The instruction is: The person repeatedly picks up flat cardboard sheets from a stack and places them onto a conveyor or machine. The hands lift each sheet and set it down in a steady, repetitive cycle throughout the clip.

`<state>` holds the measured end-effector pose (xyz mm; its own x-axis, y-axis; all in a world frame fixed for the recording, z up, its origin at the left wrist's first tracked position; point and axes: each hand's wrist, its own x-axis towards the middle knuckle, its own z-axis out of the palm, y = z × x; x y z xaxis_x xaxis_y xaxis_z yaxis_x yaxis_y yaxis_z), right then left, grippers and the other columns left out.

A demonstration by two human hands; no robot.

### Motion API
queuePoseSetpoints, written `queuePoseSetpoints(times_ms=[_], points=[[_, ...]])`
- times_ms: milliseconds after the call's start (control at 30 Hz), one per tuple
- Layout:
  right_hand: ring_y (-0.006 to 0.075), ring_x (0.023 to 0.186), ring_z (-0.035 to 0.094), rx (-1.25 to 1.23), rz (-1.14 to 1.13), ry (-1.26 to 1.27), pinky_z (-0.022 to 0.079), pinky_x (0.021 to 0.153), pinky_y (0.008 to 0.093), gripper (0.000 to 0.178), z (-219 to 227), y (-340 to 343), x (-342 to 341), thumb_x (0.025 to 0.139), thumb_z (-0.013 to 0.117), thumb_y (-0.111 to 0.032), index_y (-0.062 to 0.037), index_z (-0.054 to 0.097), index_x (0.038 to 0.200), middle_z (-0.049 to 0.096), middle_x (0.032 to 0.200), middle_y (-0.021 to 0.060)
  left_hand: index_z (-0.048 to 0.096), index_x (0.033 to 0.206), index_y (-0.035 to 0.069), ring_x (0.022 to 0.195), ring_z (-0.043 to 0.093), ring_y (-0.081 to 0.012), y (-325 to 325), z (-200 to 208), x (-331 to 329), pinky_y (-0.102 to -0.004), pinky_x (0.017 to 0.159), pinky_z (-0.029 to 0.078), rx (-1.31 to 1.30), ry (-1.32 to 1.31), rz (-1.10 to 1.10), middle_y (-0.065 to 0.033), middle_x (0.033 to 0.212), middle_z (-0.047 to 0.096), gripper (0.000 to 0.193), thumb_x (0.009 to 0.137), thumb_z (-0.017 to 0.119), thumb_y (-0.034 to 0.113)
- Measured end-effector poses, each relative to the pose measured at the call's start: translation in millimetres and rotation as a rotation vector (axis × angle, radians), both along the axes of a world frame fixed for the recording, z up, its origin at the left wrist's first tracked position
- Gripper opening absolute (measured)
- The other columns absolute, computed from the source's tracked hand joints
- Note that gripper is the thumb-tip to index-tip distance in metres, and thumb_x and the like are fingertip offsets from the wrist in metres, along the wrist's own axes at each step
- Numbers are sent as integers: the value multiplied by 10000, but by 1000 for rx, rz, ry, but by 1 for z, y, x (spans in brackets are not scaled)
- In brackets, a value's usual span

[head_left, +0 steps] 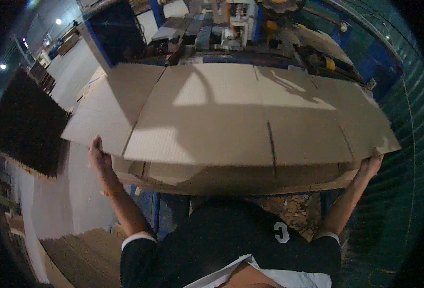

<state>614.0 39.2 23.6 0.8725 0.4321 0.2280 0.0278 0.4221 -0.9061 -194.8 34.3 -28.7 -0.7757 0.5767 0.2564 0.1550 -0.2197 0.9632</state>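
A wide, flat sheet of brown corrugated cardboard (212, 129) spans the view in front of me, with creases and slots cut into it. My left hand (99, 156) grips its near edge toward the left end, thumb on top and fingers hidden underneath. At the near right corner my right hand (373, 164) pinches the sheet the same way. The near edge is raised above more cardboard sheets (240, 180) stacked below it. Shadows fall across the top sheet.
Beyond the sheet stands a machine (221, 36) with rollers and blue side frames. Stacks of cardboard stand at left (29, 125) and lower left (84, 257). Cardboard scraps (296, 213) litter the floor beneath. A green corrugated wall (413, 120) runs along the right.
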Motion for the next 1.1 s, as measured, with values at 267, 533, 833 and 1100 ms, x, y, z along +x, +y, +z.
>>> queuePoseSetpoints(times_ms=[267,533,833,1100], points=[[276,1114,506,-282,30,-908,374,960,410,315,-23,-109,-145,841,536,-65,40,543,1138,565,1171,154,520,1154,-23,992,550,-221,-69,-2,105,-348,906,420,-12,203,-147,-101,1107,564,342,851,561,130],[308,1137,519,-370,719,-1593,344,997,482,398,-28,-82,-174,647,548,7,-86,645,1022,610,1132,91,550,1224,124,1209,450,-312,-42,33,203,-415,1026,337,-267,1333,-797,-111,1304,486,499,743,528,-7],[295,1291,329,-570,831,-1683,255,1065,465,544,-36,-20,-146,745,651,-335,-149,518,1238,420,1359,91,446,1322,158,1276,355,-301,-8,32,192,-463,1072,241,-327,1387,-829,-106,1375,399,530,801,474,67],[327,1269,343,-714,711,-1868,288,1038,441,686,-19,93,-141,733,647,-430,-131,438,1313,394,1375,97,403,1332,91,1246,367,-347,100,26,199,-425,1042,300,-140,1300,-756,-161,1342,403,637,733,617,61]])
